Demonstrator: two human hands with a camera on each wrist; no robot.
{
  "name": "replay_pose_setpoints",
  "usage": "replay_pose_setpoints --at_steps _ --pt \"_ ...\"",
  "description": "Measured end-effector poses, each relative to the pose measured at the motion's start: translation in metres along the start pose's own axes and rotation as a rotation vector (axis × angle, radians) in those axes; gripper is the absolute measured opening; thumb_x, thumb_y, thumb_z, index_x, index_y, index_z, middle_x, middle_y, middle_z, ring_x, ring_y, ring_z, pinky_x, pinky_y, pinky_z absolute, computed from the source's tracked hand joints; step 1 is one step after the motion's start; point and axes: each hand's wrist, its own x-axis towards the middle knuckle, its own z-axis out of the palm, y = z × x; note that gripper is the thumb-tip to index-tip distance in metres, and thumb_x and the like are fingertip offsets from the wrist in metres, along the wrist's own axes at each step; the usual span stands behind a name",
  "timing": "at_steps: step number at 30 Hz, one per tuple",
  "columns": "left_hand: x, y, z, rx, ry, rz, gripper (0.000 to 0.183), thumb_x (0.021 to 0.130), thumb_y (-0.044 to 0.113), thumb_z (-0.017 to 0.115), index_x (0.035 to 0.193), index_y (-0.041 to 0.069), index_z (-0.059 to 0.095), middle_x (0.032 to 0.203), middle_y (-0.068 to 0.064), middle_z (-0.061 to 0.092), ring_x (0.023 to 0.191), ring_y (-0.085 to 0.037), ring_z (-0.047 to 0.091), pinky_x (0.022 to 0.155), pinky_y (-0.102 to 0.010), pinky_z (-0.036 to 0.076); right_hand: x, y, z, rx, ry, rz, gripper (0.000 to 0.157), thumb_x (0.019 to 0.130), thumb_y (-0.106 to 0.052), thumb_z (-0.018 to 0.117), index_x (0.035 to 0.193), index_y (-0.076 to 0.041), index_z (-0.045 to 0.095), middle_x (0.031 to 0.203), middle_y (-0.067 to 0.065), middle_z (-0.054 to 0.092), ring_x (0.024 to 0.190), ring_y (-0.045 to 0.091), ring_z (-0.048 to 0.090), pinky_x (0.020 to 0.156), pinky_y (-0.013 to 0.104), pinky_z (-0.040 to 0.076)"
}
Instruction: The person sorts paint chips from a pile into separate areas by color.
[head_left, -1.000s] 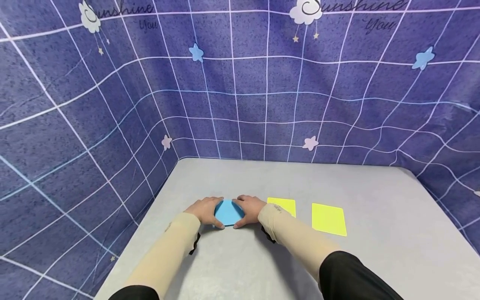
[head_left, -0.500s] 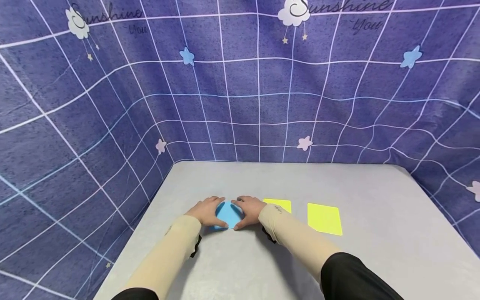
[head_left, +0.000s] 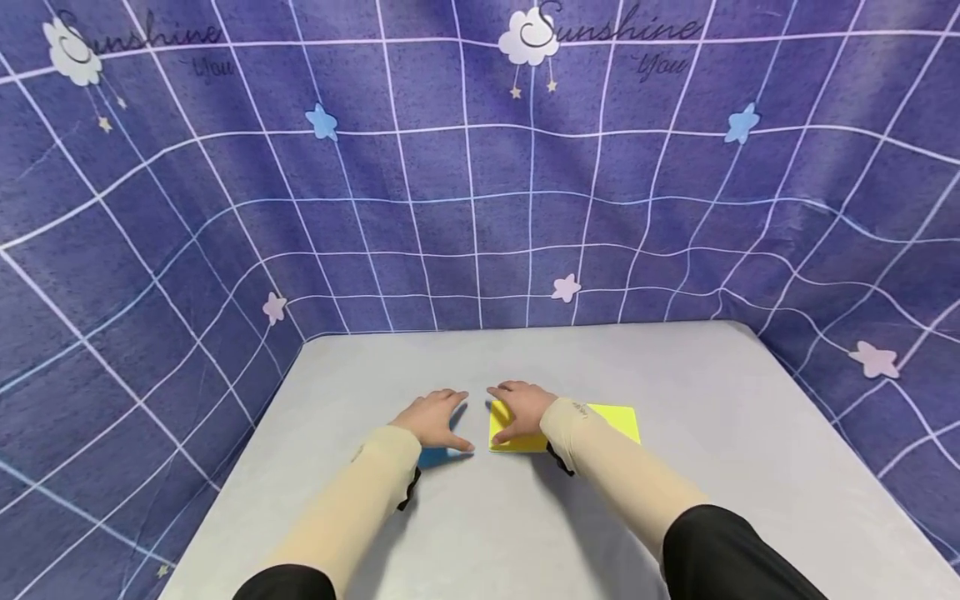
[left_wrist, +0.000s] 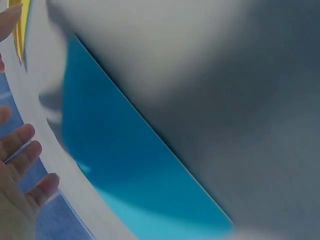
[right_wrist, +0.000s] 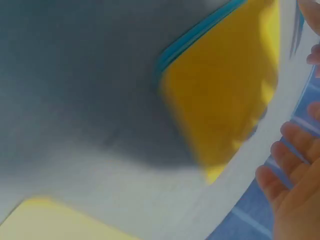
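My left hand (head_left: 431, 421), fingers spread, hovers over a blue card (head_left: 435, 457), mostly hidden by it in the head view. The left wrist view shows the blue card (left_wrist: 115, 145) on the pale table, with the fingers beyond its edge. My right hand (head_left: 525, 412) is over a yellow card (head_left: 504, 439), thumb apart from the other fingers. In the right wrist view this yellow card (right_wrist: 225, 85) has blue layers (right_wrist: 195, 37) along one edge, and the hand (right_wrist: 300, 185) seems apart from it. Neither hand grips anything.
Another yellow card (head_left: 618, 419) lies to the right, partly behind the right forearm. The light grey table (head_left: 720, 467) ends at a purple-blue curtain (head_left: 450, 208) with white lines and stars, which hangs behind and along the sides.
Both hands have moved right across the table, away from around the blue card. The right hand is now over the nearer yellow card. The head view has turned right.
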Motion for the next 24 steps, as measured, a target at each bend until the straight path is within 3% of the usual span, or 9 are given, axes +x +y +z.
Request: replay_pose_setpoints --at_steps 11,24 --pt "0.024 0.039 0.001 0.015 -0.032 0.072 0.104 0.079 0.059 0.084 0.159 0.008 0.040 0.157 -0.015 0.045 0.145 -0.033 0.041 0.118 -0.052 0.035 -0.027 0.024 -0.002 0.047 -0.029 0.077 0.100 0.081 -0.056 0.085 0.158 -0.008 0.043 0.154 0.016 0.048 0.141 0.032 0.046 0.117 0.044 0.038" --pt "0.044 0.056 0.022 -0.003 -0.031 0.159 0.108 0.076 0.061 0.085 0.156 0.003 0.042 0.153 -0.017 0.048 0.140 -0.033 0.047 0.112 -0.052 0.041 -0.052 0.041 0.004 0.063 -0.022 0.067 0.101 0.077 -0.054 0.088 0.155 -0.003 0.046 0.149 0.017 0.052 0.137 0.032 0.050 0.114 0.043 0.042"
